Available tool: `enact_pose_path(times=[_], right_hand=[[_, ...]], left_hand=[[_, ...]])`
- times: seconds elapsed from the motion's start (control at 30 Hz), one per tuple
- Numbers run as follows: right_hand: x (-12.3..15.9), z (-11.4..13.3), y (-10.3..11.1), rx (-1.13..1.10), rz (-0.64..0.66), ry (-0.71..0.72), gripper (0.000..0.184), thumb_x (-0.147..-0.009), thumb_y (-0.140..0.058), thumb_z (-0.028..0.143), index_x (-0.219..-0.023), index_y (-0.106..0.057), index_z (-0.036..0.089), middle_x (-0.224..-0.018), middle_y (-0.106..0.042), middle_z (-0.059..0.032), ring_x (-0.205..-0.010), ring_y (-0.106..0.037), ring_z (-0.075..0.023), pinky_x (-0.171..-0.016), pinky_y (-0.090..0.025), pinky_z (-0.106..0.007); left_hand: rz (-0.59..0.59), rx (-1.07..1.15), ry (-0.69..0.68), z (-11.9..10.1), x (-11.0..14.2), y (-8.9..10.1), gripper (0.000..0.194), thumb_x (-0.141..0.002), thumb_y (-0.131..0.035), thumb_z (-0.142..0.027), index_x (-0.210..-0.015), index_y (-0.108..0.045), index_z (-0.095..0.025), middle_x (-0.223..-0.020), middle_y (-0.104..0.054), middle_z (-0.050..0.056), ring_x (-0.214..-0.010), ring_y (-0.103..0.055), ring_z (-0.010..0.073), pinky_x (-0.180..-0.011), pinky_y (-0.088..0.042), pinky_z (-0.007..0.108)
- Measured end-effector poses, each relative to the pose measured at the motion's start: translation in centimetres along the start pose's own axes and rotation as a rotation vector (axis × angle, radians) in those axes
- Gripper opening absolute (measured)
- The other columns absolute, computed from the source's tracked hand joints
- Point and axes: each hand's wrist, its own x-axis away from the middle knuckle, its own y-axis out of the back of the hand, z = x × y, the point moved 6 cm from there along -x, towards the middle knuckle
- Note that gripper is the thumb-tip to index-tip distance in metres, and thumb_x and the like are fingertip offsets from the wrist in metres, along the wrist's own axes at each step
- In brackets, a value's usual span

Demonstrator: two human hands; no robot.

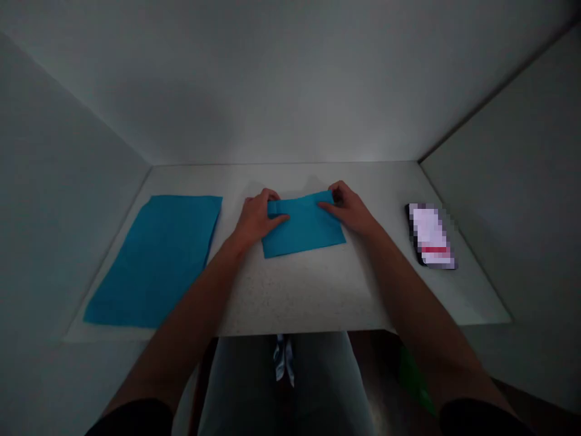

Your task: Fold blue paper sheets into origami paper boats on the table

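A folded piece of blue cloth or paper lies in the middle of the white tabletop, its far edge lifted slightly. My left hand pinches its far left corner, thumb on the near face and fingers behind. At the far right corner, my right hand grips it the same way, with the thumb in front. A small folded-over strip shows beside my left fingers. What the piece is made of I cannot tell for sure.
Larger blue sheets lie flat at the table's left, partly behind my left forearm. A phone with a lit, blurred screen rests on the right. White walls enclose the tabletop at the back and both sides.
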Motion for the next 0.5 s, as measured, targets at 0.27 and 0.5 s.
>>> enact_pose_path(times=[0.27, 0.5], right_hand=[[-0.3, -0.2, 0.0, -0.332, -0.078, -0.025, 0.070, -0.079, -0.091, 0.083, -0.094, -0.052, 0.028, -0.085, -0.063, 0.0012, -0.074, -0.057, -0.0177, -0.066, -0.050, -0.032], [0.4, 1.5, 2.8, -0.375, -0.449, 0.181, 0.053, -0.091, -0.087, 0.075, -0.104, -0.058, 0.032, -0.084, -0.064, 0.0015, -0.081, -0.068, -0.0218, -0.074, -0.061, -0.037]], left_hand=[[-0.196, 0.436, 0.147, 3.3, -0.5, 1.2, 0.058, -0.087, -0.092, -0.039, -0.138, -0.068, -0.026, -0.105, -0.078, 0.006, -0.090, -0.076, 0.0259, -0.088, -0.065, 0.044], [-0.244, 0.670, -0.034, 1.5, -0.5, 2.1, 0.053, -0.085, -0.089, -0.072, -0.106, -0.078, -0.025, -0.107, -0.084, 0.008, -0.101, -0.080, 0.0271, -0.096, -0.067, 0.046]])
